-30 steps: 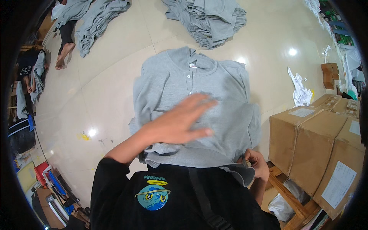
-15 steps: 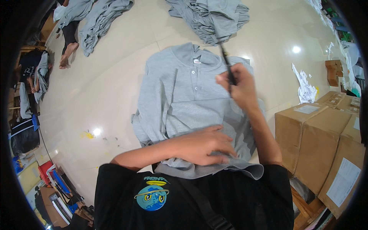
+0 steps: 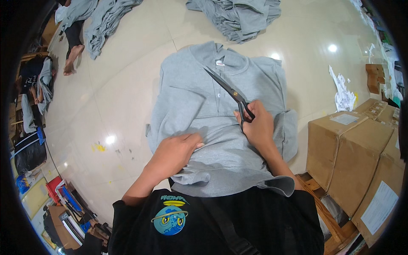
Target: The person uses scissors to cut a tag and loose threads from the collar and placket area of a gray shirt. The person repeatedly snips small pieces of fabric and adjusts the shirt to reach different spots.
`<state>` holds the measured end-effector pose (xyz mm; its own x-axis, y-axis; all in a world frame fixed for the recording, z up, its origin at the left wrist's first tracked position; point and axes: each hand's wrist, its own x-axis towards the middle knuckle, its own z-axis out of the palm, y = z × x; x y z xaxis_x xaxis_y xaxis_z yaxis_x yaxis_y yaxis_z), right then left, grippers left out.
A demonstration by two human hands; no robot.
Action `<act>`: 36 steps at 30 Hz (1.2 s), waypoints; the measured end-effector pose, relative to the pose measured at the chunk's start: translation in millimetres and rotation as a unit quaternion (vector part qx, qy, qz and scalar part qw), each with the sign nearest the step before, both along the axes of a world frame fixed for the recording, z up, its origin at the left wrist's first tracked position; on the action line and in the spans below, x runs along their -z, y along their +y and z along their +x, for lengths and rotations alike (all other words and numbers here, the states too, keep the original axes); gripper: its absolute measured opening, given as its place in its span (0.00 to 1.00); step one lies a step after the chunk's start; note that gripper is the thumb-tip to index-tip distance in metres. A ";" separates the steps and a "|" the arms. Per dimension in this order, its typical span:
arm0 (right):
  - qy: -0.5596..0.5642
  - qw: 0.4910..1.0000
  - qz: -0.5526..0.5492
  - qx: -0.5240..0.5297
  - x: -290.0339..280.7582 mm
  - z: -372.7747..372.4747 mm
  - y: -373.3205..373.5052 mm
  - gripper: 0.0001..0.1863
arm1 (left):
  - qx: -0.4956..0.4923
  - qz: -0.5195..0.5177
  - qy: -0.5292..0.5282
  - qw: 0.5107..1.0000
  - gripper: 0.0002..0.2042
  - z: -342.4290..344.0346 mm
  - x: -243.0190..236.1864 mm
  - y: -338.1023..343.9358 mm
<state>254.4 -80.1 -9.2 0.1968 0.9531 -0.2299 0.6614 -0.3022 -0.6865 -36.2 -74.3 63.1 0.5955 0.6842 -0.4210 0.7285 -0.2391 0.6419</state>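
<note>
The grey polo shirt lies spread out right in front of me, collar at the far end, small buttons running down from it, and its loose hem curling up at the near end against my black top. My left hand is on the shirt's left half, thumb and fingers drawn together on a pinch of the cloth, with creases running off to the right. My right hand has its grip closed around the handles of the black scissors, held above the shirt's middle, blades together and pointing far and left toward the buttons and collar. Around the shirt I see the pale tiled floor, with a yellow smear to the left. On the far side sits a heap of grey garments; farther left, near more grey cloth, is another person's bare foot. To my right stand brown cardboard boxes above a wooden frame, and beyond them some crumpled white cloth rests on the floor.
</note>
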 end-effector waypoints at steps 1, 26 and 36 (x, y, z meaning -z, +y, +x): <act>0.004 1.000 0.003 -0.004 -1.0 1.0 -5.9 0.24 | 0.004 -0.026 0.044 0.999 0.10 -3.6 -8.3 -4.1; 0.141 0.989 -0.031 0.043 -20.2 11.0 -45.2 0.23 | -0.051 0.151 -0.045 0.986 0.08 52.7 78.9 58.1; 0.186 0.976 0.049 0.101 -40.5 72.9 0.6 0.19 | -0.144 0.035 -0.121 0.982 0.10 54.4 65.4 67.6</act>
<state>327.3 -79.5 31.3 0.3032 0.9244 -0.2316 0.2944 -0.3220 -0.8998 18.1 -6.6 -2.3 0.4491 0.8612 -0.2379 0.6010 -0.0941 0.7937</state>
